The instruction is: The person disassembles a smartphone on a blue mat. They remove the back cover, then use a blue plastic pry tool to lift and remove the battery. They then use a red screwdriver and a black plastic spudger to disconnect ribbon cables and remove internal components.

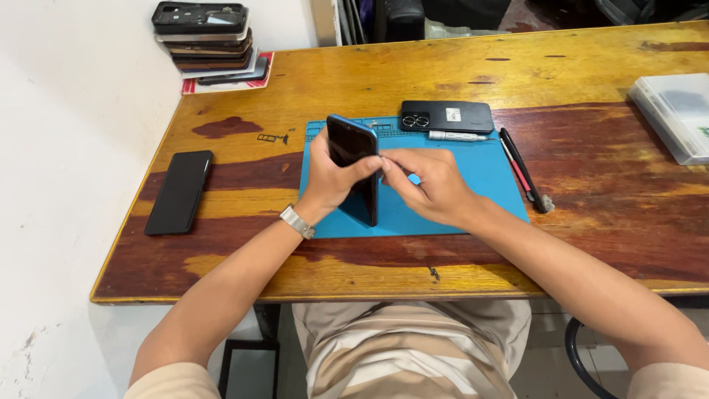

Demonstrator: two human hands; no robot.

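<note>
**Clerk:** Item one: your left hand (332,179), watch on the wrist, wrapped round a dark smartphone (354,166). The phone stands on its lower edge on the blue work mat (487,177), tilted a little, screen side toward the left.

**Checker:** And your right hand (432,185)?

**Clerk:** Fingers drawn close together, tips pressed to the phone's right-hand edge near the top. Whether they pinch a small tool or part I cannot tell; the grip hides it.

**Checker:** Rest of the lot?

**Clerk:** A black back cover (447,116) with camera rings at the mat's far edge; a silver screwdriver (456,136) just beside it; red and black prying tools (521,168) off the mat's right side; a tiny card tray (269,137) on the bare wooden table (369,74); a second black phone (179,192) flat, well to the left; a stack of phone frames (208,41) in the far corner; a clear plastic box (676,114) at right.

**Checker:** Hazards for you?

**Clerk:** In my judgement, three. The phone balances on one edge: push too hard from the right and it may slip or topple out of your left hand. Force at that seam could crack glass. The card tray lies loose near the table's open wood, easily brushed off by your forearm.
</note>
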